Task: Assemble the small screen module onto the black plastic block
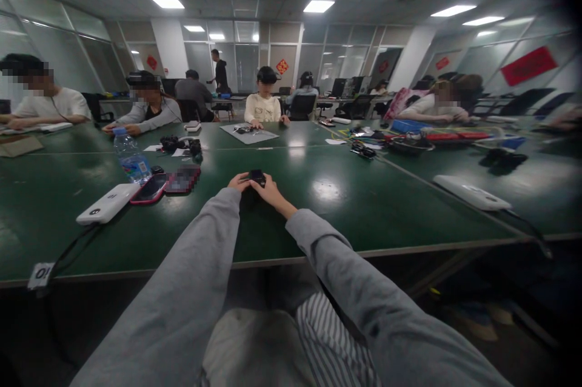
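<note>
A small black square device (257, 176) is held between my two hands above the green table (218, 223). Its dark flat face is turned up; the exact kind cannot be made out. My left hand (238, 181) grips it from the left side, fingers closed along its edge. From the right, my right hand (274, 191) has its thumb and fingers closed around it. Parts of the device are hidden under the fingers. Both forearms, in grey sleeves, reach across the table's front edge.
Left of my hands are a white power bank (107, 204) with a cable, a pink-edged phone (149, 188) and a water bottle (131, 156). Another white power bank (473, 191) lies right. Farther back are a grey board (254, 135), cables and tools. Several people sit around.
</note>
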Demonstrator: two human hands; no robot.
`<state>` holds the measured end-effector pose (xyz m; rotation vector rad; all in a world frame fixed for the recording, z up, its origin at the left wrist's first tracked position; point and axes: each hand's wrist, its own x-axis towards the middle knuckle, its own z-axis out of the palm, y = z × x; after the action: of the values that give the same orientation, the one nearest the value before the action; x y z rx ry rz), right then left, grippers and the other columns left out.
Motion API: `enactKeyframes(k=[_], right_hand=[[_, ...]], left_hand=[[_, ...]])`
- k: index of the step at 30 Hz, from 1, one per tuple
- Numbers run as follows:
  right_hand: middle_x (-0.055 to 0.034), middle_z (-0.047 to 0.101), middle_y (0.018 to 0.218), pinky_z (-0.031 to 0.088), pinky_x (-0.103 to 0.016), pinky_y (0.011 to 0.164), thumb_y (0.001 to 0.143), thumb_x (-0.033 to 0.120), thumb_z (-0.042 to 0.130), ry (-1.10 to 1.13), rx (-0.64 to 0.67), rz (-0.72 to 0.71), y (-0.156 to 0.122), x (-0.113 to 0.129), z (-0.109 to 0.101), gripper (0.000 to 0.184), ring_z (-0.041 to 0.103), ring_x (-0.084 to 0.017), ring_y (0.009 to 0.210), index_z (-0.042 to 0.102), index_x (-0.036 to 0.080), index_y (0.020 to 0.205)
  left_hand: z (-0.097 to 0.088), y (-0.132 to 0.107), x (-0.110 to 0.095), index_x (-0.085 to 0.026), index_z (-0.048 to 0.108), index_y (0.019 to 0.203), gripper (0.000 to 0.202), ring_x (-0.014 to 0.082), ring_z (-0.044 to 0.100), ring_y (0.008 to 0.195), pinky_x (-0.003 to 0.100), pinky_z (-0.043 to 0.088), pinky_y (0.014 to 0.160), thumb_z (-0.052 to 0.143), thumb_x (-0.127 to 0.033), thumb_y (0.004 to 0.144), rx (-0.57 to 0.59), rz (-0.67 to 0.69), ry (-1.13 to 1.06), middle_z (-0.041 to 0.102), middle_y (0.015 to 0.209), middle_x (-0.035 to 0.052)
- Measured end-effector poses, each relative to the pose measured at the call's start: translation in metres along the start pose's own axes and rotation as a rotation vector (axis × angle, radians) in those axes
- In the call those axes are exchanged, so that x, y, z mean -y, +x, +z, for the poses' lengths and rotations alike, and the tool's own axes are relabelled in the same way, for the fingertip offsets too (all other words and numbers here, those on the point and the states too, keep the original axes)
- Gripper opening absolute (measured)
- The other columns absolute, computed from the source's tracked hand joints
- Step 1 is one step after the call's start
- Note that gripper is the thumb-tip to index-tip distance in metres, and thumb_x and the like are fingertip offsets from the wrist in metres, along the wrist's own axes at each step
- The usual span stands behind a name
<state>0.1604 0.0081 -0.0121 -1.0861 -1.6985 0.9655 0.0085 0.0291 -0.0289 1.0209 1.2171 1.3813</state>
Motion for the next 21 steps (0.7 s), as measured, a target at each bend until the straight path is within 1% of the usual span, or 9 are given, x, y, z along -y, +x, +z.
enactKeyframes(k=[2,5,7,9,11,14,16,18,21], right_hand=[[-0.0116,0.052,0.113,0.033,-0.036,0.096,0.065,0.05,0.067,-0.068,0.003,-0.035,-0.002,0.0,-0.002,0.064,0.048,-0.022,0.11,0.045,0.018,0.115],[-0.013,0.05,0.118,0.035,-0.035,0.096,0.06,0.047,0.071,-0.108,0.053,-0.117,-0.004,-0.003,-0.006,0.077,0.048,-0.022,0.111,0.04,0.016,0.123],[-0.0151,0.047,0.121,0.035,-0.036,0.097,0.056,0.044,0.074,-0.143,0.042,-0.157,-0.005,-0.007,-0.007,0.088,0.047,-0.024,0.112,0.035,0.013,0.128],[-0.0166,0.046,0.123,0.035,-0.037,0.096,0.054,0.041,0.075,-0.188,0.021,-0.183,-0.005,-0.01,-0.006,0.092,0.047,-0.024,0.113,0.031,0.012,0.13],[-0.0161,0.047,0.121,0.037,-0.037,0.094,0.057,0.038,0.073,-0.22,0.021,-0.204,-0.005,-0.012,-0.005,0.09,0.049,-0.023,0.109,0.03,0.011,0.131],[-0.0122,0.053,0.113,0.041,-0.034,0.089,0.061,0.033,0.068,-0.253,0.022,-0.233,-0.003,-0.015,-0.005,0.08,0.054,-0.02,0.099,0.032,0.012,0.129],[-0.0104,0.053,0.111,0.041,-0.035,0.089,0.064,0.029,0.064,-0.307,-0.027,-0.252,-0.001,-0.016,-0.006,0.071,0.053,-0.02,0.099,0.035,0.014,0.127],[-0.0104,0.052,0.111,0.039,-0.038,0.091,0.065,0.027,0.061,-0.394,-0.096,-0.267,0.001,-0.018,-0.008,0.063,0.049,-0.021,0.103,0.04,0.015,0.123],[-0.012,0.048,0.11,0.037,-0.043,0.091,0.064,0.026,0.06,-0.527,-0.196,-0.215,0.002,-0.02,-0.011,0.058,0.041,-0.026,0.107,0.045,0.016,0.12]], left_hand=[[0.0,0.0,-0.001,-0.013,0.056,0.107,0.048,0.0168,0.064,0.081,0.036,0.045,0.088,0.071,-0.015,0.062,0.009,-0.004,-0.047,0.066,0.084,0.0072],[0.001,0.0,-0.002,-0.013,0.057,0.107,0.047,0.0165,0.064,0.078,0.034,0.047,0.086,0.071,-0.017,0.063,0.009,-0.025,-0.091,0.066,0.079,0.0064],[0.002,0.0,-0.003,-0.013,0.057,0.106,0.044,0.0159,0.064,0.076,0.033,0.047,0.085,0.071,-0.018,0.065,-0.003,-0.039,-0.115,0.067,0.078,0.0057],[0.003,-0.002,-0.005,-0.013,0.058,0.102,0.037,0.0147,0.064,0.075,0.032,0.047,0.084,0.069,-0.019,0.067,-0.012,-0.039,-0.145,0.066,0.077,0.0051],[0.004,-0.003,-0.006,-0.014,0.06,0.098,0.03,0.0134,0.064,0.074,0.03,0.047,0.083,0.067,-0.019,0.069,-0.013,-0.04,-0.17,0.066,0.077,0.0045],[0.006,-0.003,-0.007,-0.015,0.06,0.092,0.024,0.0111,0.063,0.071,0.027,0.047,0.082,0.067,-0.018,0.069,-0.015,-0.052,-0.184,0.065,0.075,0.0027],[0.007,-0.002,-0.007,-0.016,0.06,0.089,0.02,0.0093,0.062,0.069,0.026,0.046,0.082,0.065,-0.015,0.07,-0.041,-0.068,-0.17,0.064,0.075,0.0015],[0.007,-0.001,-0.006,-0.016,0.059,0.089,0.019,0.0082,0.061,0.07,0.026,0.045,0.083,0.063,-0.013,0.071,-0.068,-0.086,-0.133,0.063,0.077,0.0013],[0.005,-0.001,-0.005,-0.018,0.059,0.091,0.019,0.0099,0.061,0.078,0.027,0.044,0.086,0.061,-0.014,0.073,-0.088,-0.09,-0.061,0.064,0.084,0.0031]])
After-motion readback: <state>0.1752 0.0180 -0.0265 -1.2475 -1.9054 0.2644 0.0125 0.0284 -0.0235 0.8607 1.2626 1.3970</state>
